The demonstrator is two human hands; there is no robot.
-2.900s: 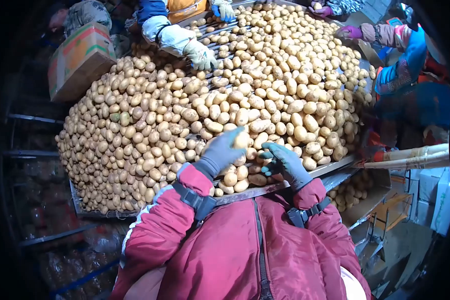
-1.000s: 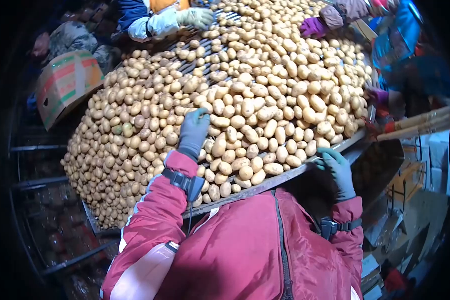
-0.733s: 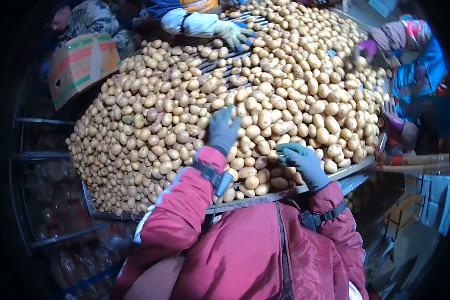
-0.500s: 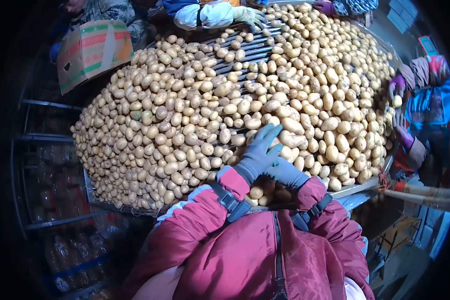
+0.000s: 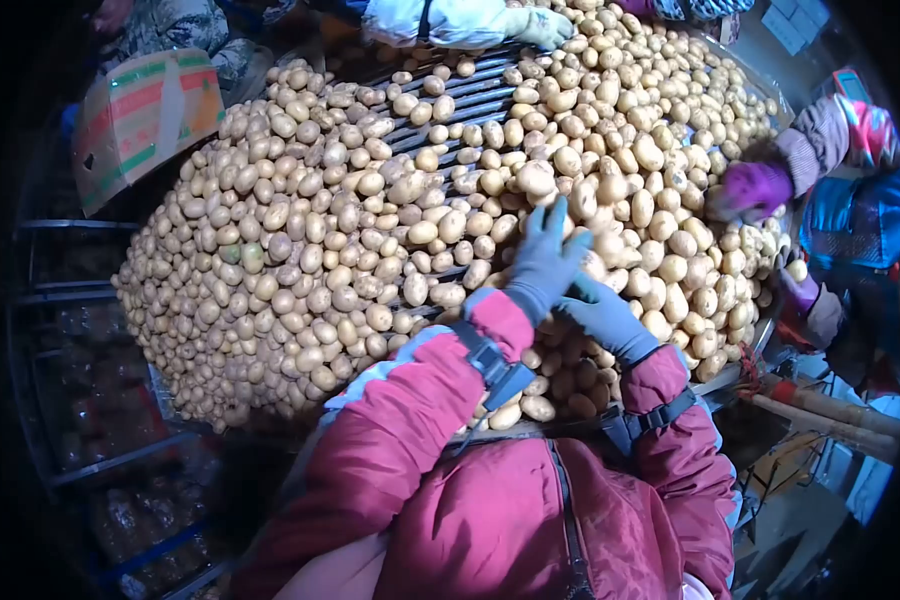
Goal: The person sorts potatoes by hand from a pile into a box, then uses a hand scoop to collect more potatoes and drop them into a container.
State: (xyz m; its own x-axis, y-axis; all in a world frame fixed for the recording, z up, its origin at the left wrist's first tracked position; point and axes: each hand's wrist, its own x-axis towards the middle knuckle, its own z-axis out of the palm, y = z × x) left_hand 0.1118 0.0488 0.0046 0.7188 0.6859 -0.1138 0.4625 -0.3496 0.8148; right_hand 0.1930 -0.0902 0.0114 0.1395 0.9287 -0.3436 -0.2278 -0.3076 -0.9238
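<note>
My left hand [image 5: 544, 262], in a blue-grey glove, rests on the potatoes [image 5: 660, 235] near the front of the heap. Its fingers are stretched out and apart, and I see nothing held in them. Close beside it, lower and to the right, my right hand [image 5: 608, 318] wears the same kind of glove. Its fingers point up and left against the potatoes, partly spread, with no potato gripped that I can see. Some potatoes just past my left fingertips are blurred. Dark slats [image 5: 475, 98] show through a gap in the heap.
A cardboard box [image 5: 150, 120] stands at the back left. A co-worker's white-gloved hand [image 5: 542, 27] reaches in from the far side. On the right another person's purple-gloved hand [image 5: 755, 190] touches potatoes, above a second gloved hand [image 5: 798, 283]. Metal rails [image 5: 75, 296] run along the left.
Both my hands have moved slightly up and right across the potatoes. The purple-gloved hand at right has reached further over the heap. The whole view has shifted a little.
</note>
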